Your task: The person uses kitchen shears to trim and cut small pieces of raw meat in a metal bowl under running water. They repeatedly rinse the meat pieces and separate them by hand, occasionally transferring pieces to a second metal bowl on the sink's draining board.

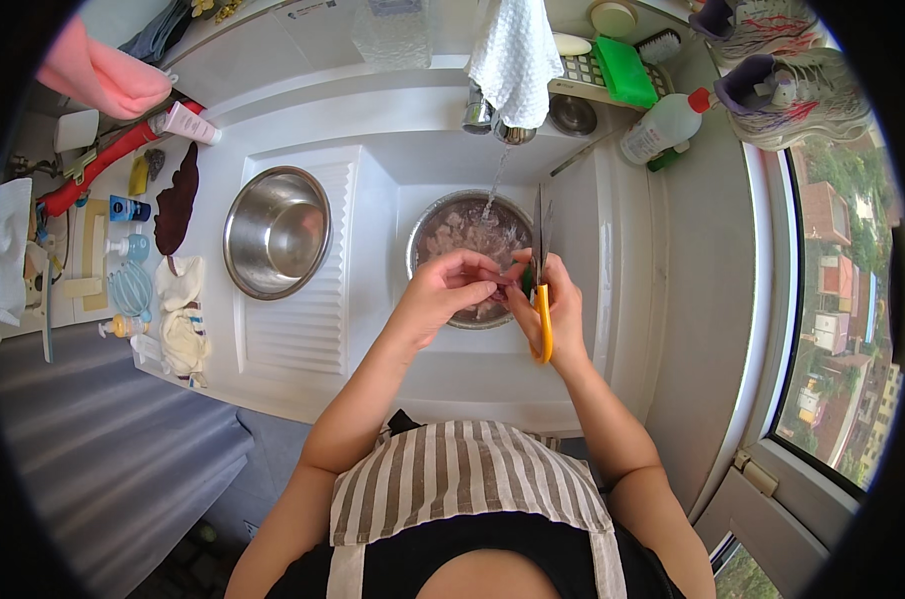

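Observation:
In the sink, a metal bowl [416, 217] holds cloudy pinkish water and pale pieces that look like meat. Water runs into it from a faucet [514, 135] draped with a white cloth [514, 60]. Over the bowl's near part, my left hand [454, 290] pinches a small dark reddish piece [502, 288], probably meat. My right hand [553, 303] touches the same piece with its fingertips and also holds scissors [543, 314] with an orange handle, blades pointing away from me and slightly apart. Something green shows between the right fingers and is mostly hidden.
An empty steel bowl [278, 233] stands on the ribbed drainboard [295, 329] at left. Cloths [183, 314], tubes and pump bottles line the left edge. At back right are a soap rack with a green sponge [624, 71], a white bottle [663, 129] and shoes [793, 101] beside the window.

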